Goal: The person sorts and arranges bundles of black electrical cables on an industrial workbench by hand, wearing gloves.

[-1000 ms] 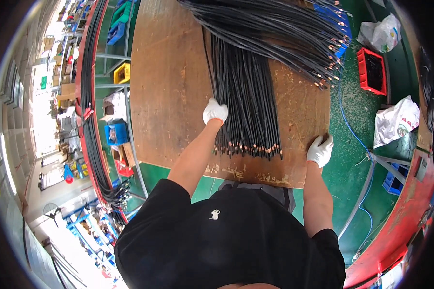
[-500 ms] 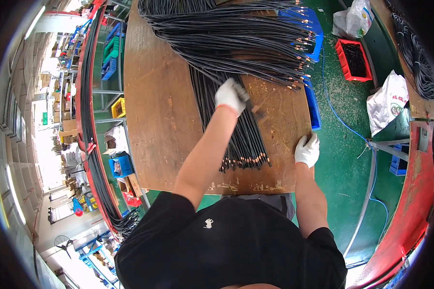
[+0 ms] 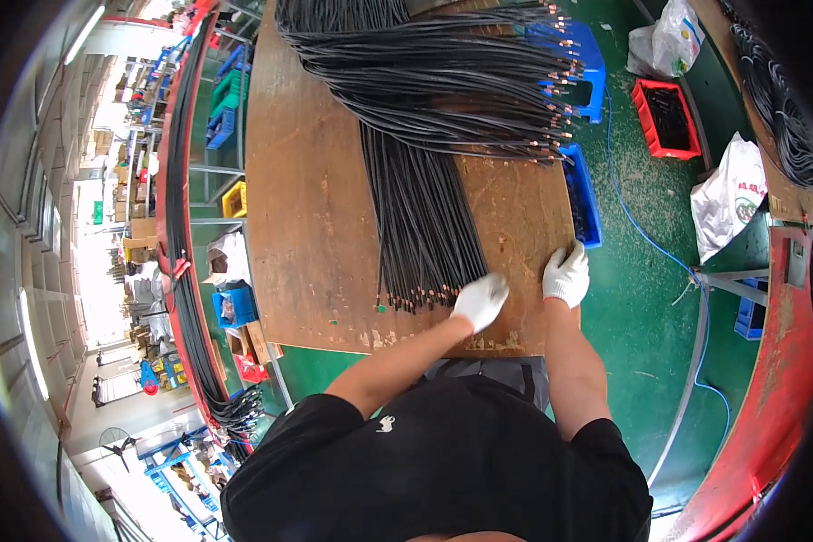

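A bundle of black cables with copper-coloured ends lies lengthwise on the wooden table, its near ends fanned toward me. My left hand, in a white glove, is at the right side of these ends. Motion blurs its fingers, so I cannot make out whether it grips anything. At the table's right edge rests my right hand, also gloved, thumb apart from the fingers and holding nothing. A larger heap of black cables crosses over the bundle farther back, copper ends pointing right.
A blue bin stands just beyond the table's right edge, near a blue plastic stool. Farther right are a red crate and a white sack. A blue hose runs along the green floor. Long cables line the left rack.
My left hand has come back from the middle of the bundle to its near ends. Those ends have spread and shifted left. My right hand stays at the table edge.
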The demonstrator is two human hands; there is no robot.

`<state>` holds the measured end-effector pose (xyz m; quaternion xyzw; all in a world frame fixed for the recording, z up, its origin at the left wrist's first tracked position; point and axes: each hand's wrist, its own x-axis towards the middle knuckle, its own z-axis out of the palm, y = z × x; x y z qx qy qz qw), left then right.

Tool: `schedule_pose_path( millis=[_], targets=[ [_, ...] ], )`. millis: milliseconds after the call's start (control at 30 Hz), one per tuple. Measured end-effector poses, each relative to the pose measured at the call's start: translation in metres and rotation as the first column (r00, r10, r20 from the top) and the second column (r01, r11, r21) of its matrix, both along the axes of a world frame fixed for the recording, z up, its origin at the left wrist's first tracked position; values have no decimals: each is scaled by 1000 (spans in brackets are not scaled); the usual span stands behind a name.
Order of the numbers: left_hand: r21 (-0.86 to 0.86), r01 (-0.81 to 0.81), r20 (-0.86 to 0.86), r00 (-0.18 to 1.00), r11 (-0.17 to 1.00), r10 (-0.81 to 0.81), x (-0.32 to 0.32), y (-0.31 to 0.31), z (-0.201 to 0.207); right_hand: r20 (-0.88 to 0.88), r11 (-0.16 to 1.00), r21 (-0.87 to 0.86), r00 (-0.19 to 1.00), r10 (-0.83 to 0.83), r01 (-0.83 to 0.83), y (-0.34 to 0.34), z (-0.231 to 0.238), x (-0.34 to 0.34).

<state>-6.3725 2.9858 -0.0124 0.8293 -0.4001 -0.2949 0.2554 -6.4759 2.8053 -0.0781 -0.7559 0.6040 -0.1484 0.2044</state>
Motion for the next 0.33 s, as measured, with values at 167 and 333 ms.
schedule_pose_path(
  millis=[167,333],
  targets=[
    [308,133,-54,991,942,-122,-48,112,24,31,999,39,1000,-5,4,5,12,-7],
    [483,169,-208,975,859,-75,-39,150,32,289,929,309,951,114,-205,-10,18,-24]
  ],
)
